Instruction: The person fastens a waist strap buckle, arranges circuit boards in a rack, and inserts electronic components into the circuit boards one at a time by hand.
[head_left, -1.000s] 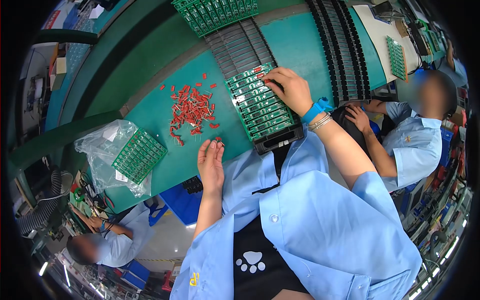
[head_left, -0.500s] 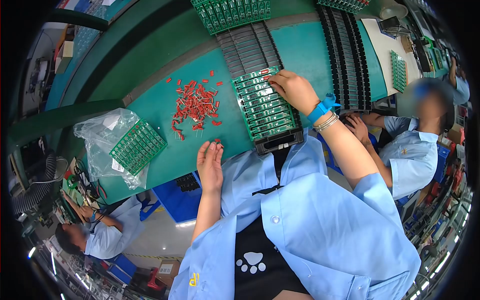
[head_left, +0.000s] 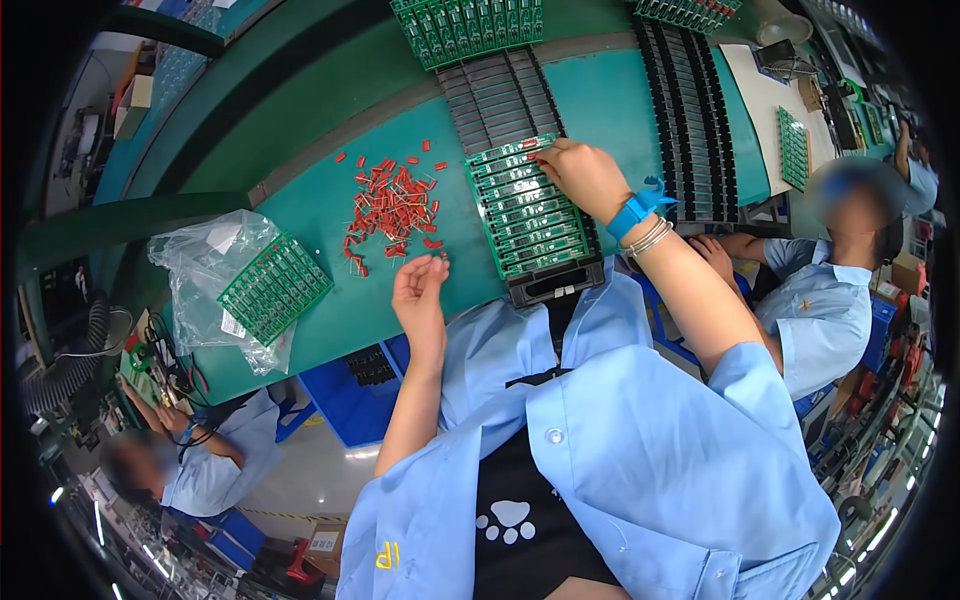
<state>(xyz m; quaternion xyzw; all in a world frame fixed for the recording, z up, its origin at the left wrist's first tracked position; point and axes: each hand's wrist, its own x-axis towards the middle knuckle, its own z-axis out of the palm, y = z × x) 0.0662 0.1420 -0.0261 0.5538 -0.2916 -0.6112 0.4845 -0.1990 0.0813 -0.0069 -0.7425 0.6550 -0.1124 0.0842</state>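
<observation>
A panel of green circuit boards (head_left: 530, 218) lies in a black carrier (head_left: 560, 283) right in front of me. My right hand (head_left: 590, 180) is at the panel's upper right, its thumb and forefinger pinched on a red capacitor (head_left: 534, 157) at the second strip. Another red part (head_left: 531, 143) sits on the top strip. My left hand (head_left: 421, 295) is raised over the table's near edge, left of the panel, with the fingertips closed on a small red capacitor (head_left: 444, 256), mostly hidden. Just beyond it lies a loose heap of red capacitors (head_left: 392, 208) with wire legs.
On the left, another green board panel (head_left: 276, 290) rests on a clear plastic bag (head_left: 190, 260). Black rails (head_left: 690, 130) run along the right, and a further panel (head_left: 470, 30) stands at the back. Co-workers sit at the right (head_left: 825, 310) and lower left (head_left: 225, 460).
My left hand has moved up, away from my body and towards the heap, the red capacitor still at its fingertips. My right hand stays at nearly the same spot on the panel.
</observation>
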